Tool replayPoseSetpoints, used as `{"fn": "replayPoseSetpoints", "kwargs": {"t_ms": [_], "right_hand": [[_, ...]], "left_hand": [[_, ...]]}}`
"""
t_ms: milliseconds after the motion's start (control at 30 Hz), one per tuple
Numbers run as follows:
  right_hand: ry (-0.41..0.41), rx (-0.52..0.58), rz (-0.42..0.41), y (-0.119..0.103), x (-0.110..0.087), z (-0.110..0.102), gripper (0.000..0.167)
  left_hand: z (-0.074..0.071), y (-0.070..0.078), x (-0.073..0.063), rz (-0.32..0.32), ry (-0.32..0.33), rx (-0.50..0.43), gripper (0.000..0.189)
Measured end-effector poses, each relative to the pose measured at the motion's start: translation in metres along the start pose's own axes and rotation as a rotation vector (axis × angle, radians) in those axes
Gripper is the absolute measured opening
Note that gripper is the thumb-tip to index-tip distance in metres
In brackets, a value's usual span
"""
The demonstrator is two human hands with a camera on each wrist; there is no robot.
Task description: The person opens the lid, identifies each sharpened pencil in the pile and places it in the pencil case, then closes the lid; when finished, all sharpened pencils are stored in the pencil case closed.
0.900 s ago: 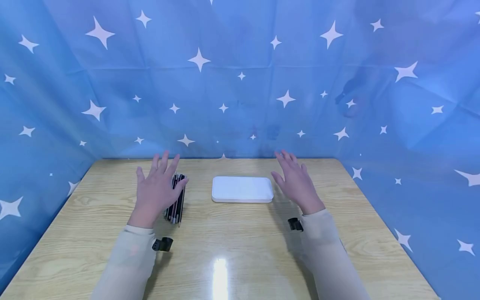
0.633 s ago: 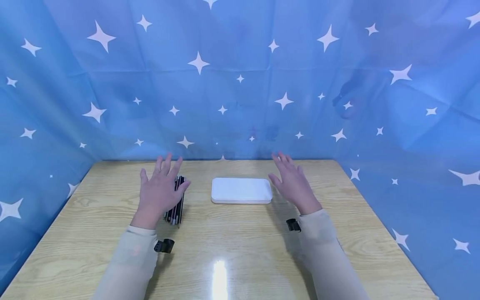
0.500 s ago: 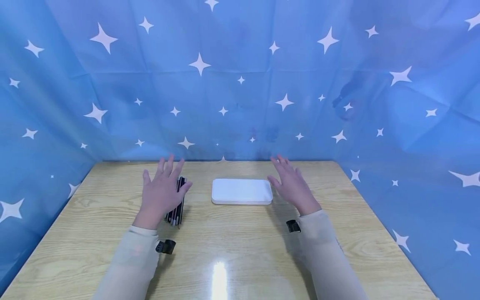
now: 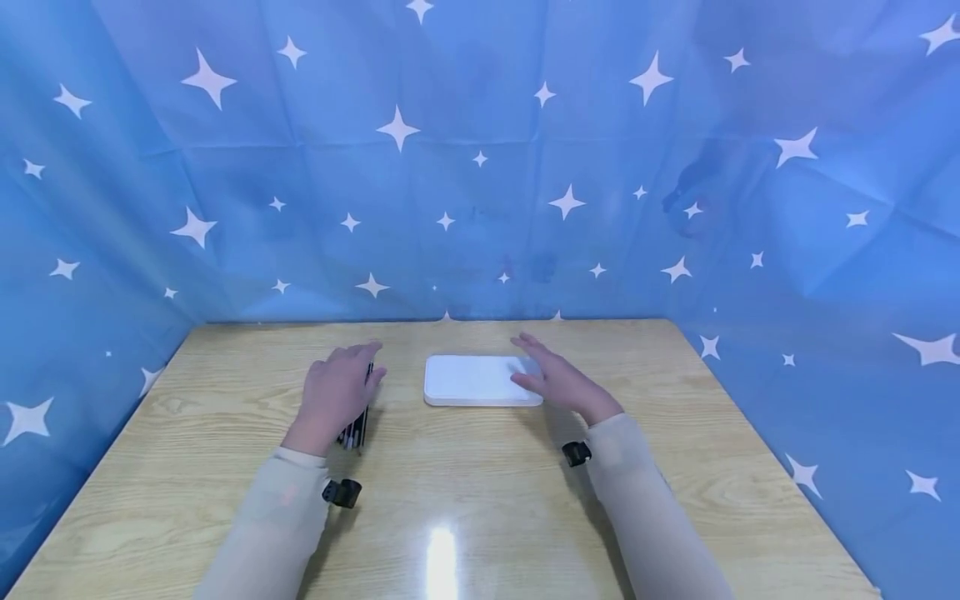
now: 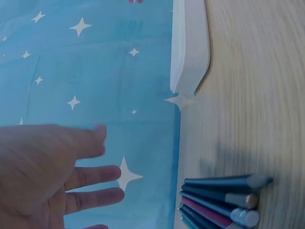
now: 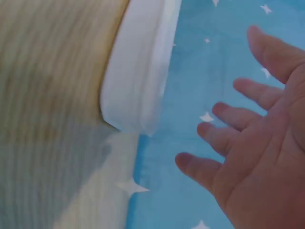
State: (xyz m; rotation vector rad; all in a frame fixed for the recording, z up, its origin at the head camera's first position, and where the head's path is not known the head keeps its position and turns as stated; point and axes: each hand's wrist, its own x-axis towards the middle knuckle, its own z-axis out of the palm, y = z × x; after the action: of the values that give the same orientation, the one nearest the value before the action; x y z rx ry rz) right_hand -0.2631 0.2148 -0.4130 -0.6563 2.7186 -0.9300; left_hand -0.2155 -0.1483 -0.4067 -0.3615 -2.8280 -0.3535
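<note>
Left hand (image 4: 335, 393) is hovering by pencils (image 4: 354, 435) lying left of white case (image 4: 474, 380), right hand (image 4: 562, 385) by its right end; both holding nothing, fingers loose. Probably approach step; next move's likely needing lower hands.

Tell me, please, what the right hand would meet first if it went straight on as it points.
Probably the blue backdrop; the right hand seems raised above the white case, though depth is unclear.

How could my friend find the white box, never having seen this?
Find the wooden table before the blue starry curtain. Near its far edge, roughly midway along, lies the white box. It's one wide, round-cornered block, unlike the thin pencils bunched left of it.
</note>
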Motion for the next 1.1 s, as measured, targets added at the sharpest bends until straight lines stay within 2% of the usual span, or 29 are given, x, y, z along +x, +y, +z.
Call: {"fn": "replayPoseSetpoints", "kwargs": {"t_ms": [133, 233, 400, 567, 733, 900, 967, 1100], "right_hand": [[-0.054, 0.044, -0.022, 0.004, 0.003, 0.004, 0.071], [-0.074, 0.001, -0.010, 0.004, 0.002, 0.007, 0.072], [-0.094, -0.070, 0.042, 0.008, 0.002, 0.011, 0.070], [-0.092, -0.139, 0.044, 0.009, 0.002, 0.016, 0.065], [-0.059, -0.247, 0.057, 0.004, 0.002, 0.020, 0.067], [-0.042, -0.347, 0.046, -0.002, 0.004, 0.022, 0.068], [-0.049, -0.371, 0.047, -0.003, 0.005, 0.023, 0.068], [-0.060, -0.356, 0.065, -0.002, 0.010, 0.020, 0.066]], "left_hand": [[0.005, 0.006, 0.002, 0.024, -0.018, -0.043, 0.043], [0.014, 0.013, 0.005, 0.046, -0.040, -0.113, 0.044], [0.031, 0.024, 0.009, 0.068, -0.116, -0.208, 0.052], [0.046, 0.030, 0.015, 0.039, -0.194, -0.234, 0.073], [0.056, 0.034, 0.029, 0.011, -0.264, -0.274, 0.094], [0.061, 0.036, 0.038, -0.041, -0.348, -0.323, 0.097], [0.065, 0.035, 0.041, -0.043, -0.374, -0.323, 0.096], [0.076, 0.028, 0.046, -0.042, -0.367, -0.361, 0.099]]}}
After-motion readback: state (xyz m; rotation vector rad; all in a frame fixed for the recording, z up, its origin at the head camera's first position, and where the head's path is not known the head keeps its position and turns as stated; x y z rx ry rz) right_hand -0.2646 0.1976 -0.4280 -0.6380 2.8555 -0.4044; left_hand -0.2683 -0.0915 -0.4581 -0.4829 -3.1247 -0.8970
